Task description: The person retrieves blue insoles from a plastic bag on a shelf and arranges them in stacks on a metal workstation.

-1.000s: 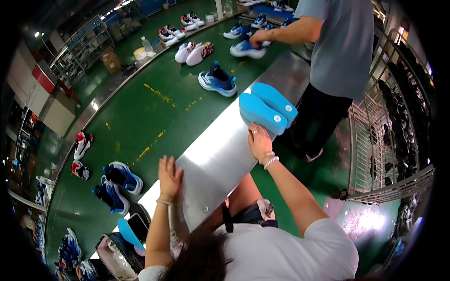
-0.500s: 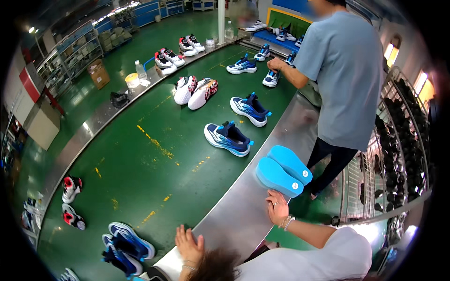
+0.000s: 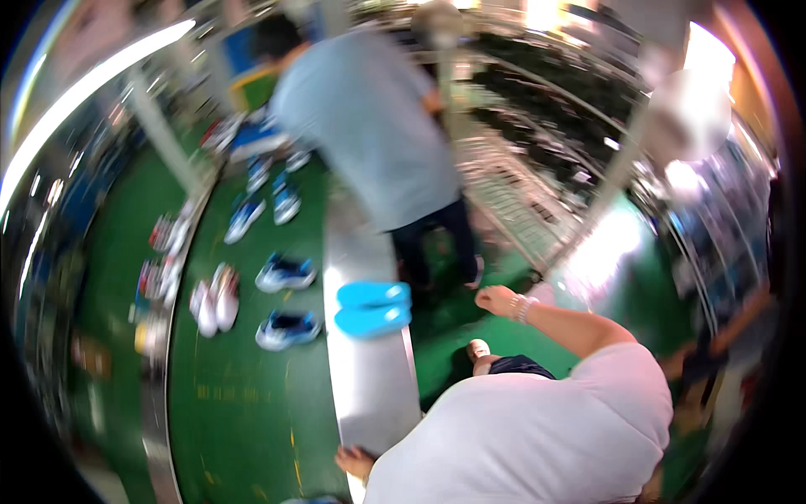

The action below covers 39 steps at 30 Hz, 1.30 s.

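A pair of bright blue insoles (image 3: 372, 320) lies side by side on the metal ledge (image 3: 369, 395), with neither hand touching them. My left hand (image 3: 356, 462) rests on the ledge near its belt-side edge, fingers laid out and nothing held. My right hand (image 3: 497, 300), with a beaded bracelet at the wrist, is lifted over the floor to the right of the insoles. Its fingers are smeared by motion, and nothing shows in it. Left of the insoles, two blue-and-white sneakers (image 3: 287, 330) sit on the green conveyor belt (image 3: 227, 412).
A person (image 3: 369, 126) in a grey-blue shirt stands at the ledge ahead. Beyond is a wire rack (image 3: 537, 118) of dark items. White-and-red sneakers (image 3: 217, 301) and more blue sneakers (image 3: 244, 220) are on the belt. Shelving (image 3: 714, 210) stands at the right.
The view has swung to the right and blurred. My right hand has left the ledge beside the insoles and moved right, over the floor. My left hand is still on the ledge.
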{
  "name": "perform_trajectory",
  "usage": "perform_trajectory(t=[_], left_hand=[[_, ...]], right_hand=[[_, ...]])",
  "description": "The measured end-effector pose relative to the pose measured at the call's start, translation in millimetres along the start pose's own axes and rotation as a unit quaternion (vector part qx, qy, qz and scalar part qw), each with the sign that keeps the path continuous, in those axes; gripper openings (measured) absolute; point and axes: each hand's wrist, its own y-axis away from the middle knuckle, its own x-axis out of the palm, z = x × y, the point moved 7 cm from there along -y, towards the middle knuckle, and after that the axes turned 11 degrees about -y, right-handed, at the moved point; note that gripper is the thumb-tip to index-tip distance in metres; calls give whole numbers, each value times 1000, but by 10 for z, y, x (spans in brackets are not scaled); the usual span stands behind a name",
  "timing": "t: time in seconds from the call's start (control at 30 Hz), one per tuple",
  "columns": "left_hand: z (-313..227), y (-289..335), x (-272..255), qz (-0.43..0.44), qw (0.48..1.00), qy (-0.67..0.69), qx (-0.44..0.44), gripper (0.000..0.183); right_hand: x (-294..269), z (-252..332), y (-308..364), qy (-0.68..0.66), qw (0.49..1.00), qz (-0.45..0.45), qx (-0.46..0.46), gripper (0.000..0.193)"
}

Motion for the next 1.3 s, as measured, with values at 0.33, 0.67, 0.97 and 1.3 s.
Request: perform_trajectory(t=[0.33, 0.67, 0.97, 1.3], left_hand=[[-4219, -181, 468, 284, 850, 51, 441, 28], [-6830, 350, 2117, 620, 621, -19, 478, 25], [-8900, 2206, 2272, 748, 511, -104, 411, 21], [-11793, 5061, 1611, 777, 351, -10, 523, 21]], right_hand=[[-1097, -2949, 1779, -274, 866, -350, 231, 28], [-252, -4059, 4653, -551, 350, -682, 331, 22], [-1539, -4182, 4961, -485, 315, -785, 221, 23], [-896, -4124, 6346, -307, -130, -914, 231, 30]])
